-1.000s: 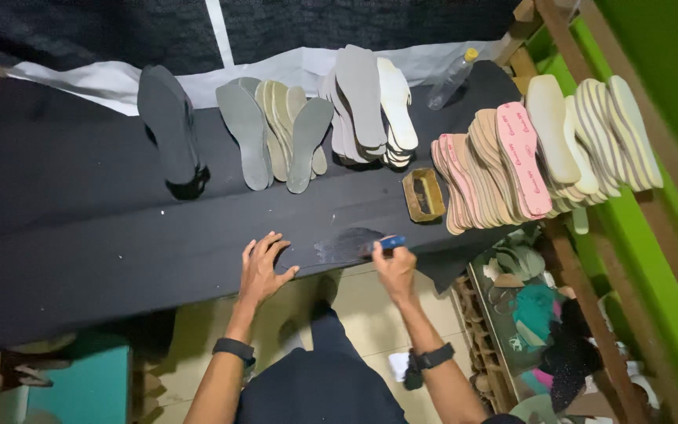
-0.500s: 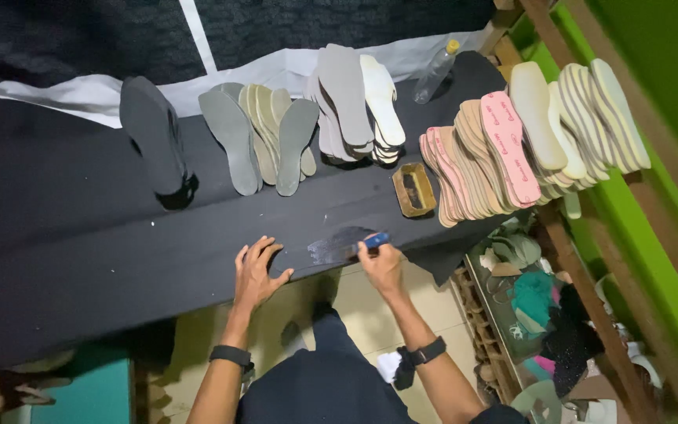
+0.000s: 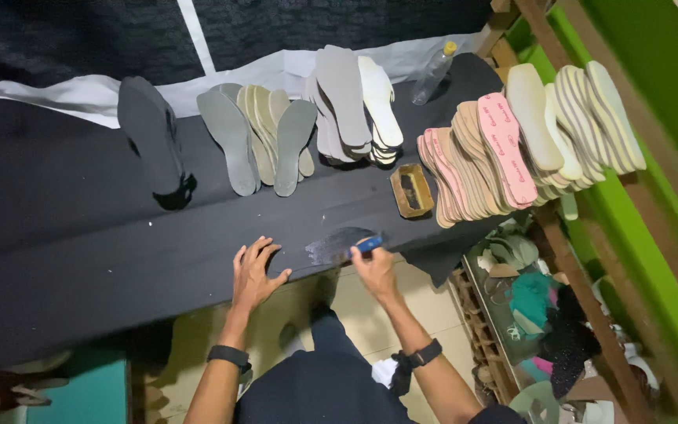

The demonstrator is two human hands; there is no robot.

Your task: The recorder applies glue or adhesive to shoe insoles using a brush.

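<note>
While a dark insole point(image 3: 337, 243) lies flat at the near edge of the black table point(image 3: 80, 235), the right hand point(image 3: 374, 267) pinches a blue-handled brush point(image 3: 366, 245) against it; the left hand point(image 3: 254, 273) presses beside it, fingers spread. Behind it sits a wooden tray point(image 3: 411, 190).

Light is dim and uneven, falling from above. The black table point(image 3: 80, 235) swallows most of it and shows little surface detail, while the white cloth point(image 3: 276, 74) along its back edge and the pale soles point(image 3: 378, 98) read brightest. A wet patch point(image 3: 331, 245) near the front edge gives a faint sheen. Below the table, shadow is deep. Edges look slightly soft, and the green frame point(image 3: 653, 235) bows outward.
</note>
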